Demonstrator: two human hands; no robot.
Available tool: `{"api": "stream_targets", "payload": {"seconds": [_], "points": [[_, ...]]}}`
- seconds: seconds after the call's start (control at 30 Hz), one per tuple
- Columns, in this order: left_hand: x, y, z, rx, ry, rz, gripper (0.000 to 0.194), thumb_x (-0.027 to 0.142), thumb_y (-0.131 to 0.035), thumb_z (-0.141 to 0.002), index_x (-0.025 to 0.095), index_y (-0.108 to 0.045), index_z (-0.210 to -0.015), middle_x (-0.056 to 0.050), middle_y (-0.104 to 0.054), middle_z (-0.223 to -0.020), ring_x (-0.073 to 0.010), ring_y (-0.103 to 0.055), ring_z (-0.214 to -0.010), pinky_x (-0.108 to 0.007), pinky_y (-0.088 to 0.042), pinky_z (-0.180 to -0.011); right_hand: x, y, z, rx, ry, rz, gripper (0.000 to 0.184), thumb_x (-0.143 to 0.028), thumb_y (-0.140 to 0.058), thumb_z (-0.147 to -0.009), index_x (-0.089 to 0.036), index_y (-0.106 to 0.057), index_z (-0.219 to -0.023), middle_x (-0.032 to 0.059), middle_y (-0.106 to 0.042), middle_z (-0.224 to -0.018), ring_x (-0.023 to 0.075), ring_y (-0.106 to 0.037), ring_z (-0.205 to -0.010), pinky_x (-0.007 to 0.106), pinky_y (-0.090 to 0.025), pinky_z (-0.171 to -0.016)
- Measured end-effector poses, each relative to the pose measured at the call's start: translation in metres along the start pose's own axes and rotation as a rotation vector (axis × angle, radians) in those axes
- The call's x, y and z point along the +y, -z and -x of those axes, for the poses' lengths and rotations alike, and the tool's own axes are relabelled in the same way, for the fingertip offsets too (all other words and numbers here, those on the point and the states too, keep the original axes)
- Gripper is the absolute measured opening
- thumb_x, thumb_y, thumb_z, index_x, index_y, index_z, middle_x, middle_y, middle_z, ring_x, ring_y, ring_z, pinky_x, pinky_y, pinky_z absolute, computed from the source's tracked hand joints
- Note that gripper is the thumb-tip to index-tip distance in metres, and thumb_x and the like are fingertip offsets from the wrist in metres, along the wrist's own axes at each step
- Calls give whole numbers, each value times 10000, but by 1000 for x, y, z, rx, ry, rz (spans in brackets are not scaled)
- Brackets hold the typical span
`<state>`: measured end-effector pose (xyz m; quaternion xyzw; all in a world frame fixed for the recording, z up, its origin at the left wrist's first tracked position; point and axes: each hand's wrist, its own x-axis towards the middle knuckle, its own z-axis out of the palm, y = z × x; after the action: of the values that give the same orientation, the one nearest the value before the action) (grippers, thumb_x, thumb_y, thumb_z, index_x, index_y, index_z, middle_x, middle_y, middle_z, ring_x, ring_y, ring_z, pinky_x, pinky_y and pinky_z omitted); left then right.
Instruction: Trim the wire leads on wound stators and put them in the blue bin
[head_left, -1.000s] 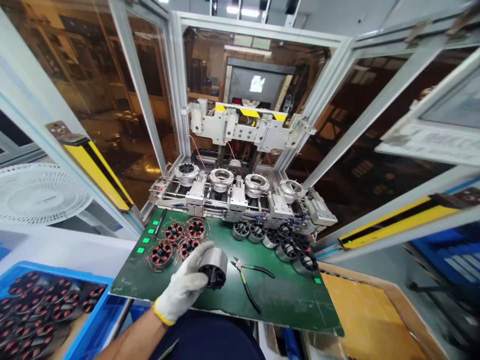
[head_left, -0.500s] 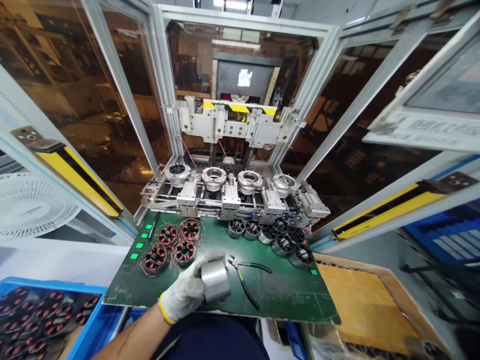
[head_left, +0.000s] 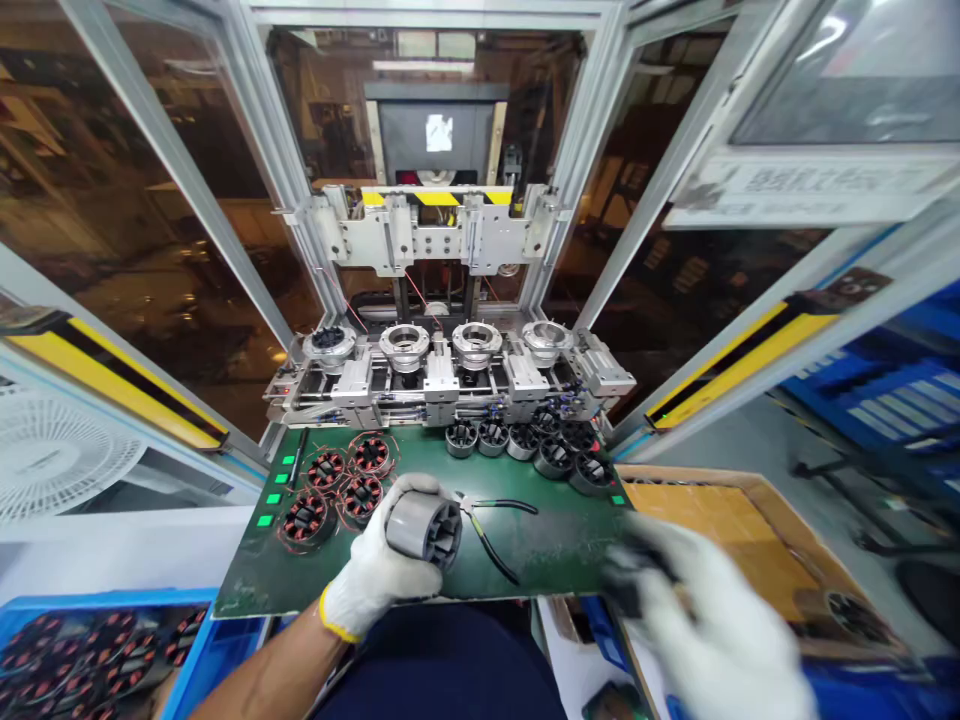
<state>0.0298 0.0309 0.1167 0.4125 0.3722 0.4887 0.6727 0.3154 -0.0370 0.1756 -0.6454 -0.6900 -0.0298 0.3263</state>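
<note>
My left hand (head_left: 373, 568), in a white glove with a yellow cuff, is closed around a stator core (head_left: 409, 525). The core is a grey metal ring with dark slotted teeth at its end, tilted to the right above the green board. At the lower right my gloved right hand (head_left: 724, 620) is smeared by motion. Its fingers are closed on a black part (head_left: 631, 572), too blurred to identify further. Cutting pliers (head_left: 487, 530) with green and black handles lie on the board, just right of the core.
Copper-wound stators (head_left: 306, 515) sit left on the green board (head_left: 540, 560); several unwound cores (head_left: 555, 455) stand right. Behind is a winding fixture (head_left: 405, 345) with ring holders. A blue bin (head_left: 191, 660) of wound stators is lower left, a cardboard box (head_left: 697, 520) right.
My right hand has come into view at the lower right with a black part. My left hand has turned the stator core so its slotted end shows. The camera view has shifted right.
</note>
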Motion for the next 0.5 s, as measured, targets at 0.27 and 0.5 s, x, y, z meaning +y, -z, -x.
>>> {"api": "stream_targets", "payload": {"seconds": [0.27,0.5], "points": [[17,0,26,93,49,-372,832,1,-727,-349,230,-483,-1111,-54,-630,-1106,-248,-628,-952,-325,-509,-846,-99,-87,-19,-53,374,-323,441,-100,-406,-847,-147,-443,-1284,118,-613,-1101,229,-599,-978,388,-519,-837],[24,3,31,296,178,-612,833,12,-725,-368,255,-496,-1131,-21,-653,-1090,-237,-647,-920,-309,-519,-824,-101,-95,-17,-179,300,-183,460,-113,-372,-850,-172,-430,-1303,115,-616,-1096,245,-618,-908,390,-528,-767]]}}
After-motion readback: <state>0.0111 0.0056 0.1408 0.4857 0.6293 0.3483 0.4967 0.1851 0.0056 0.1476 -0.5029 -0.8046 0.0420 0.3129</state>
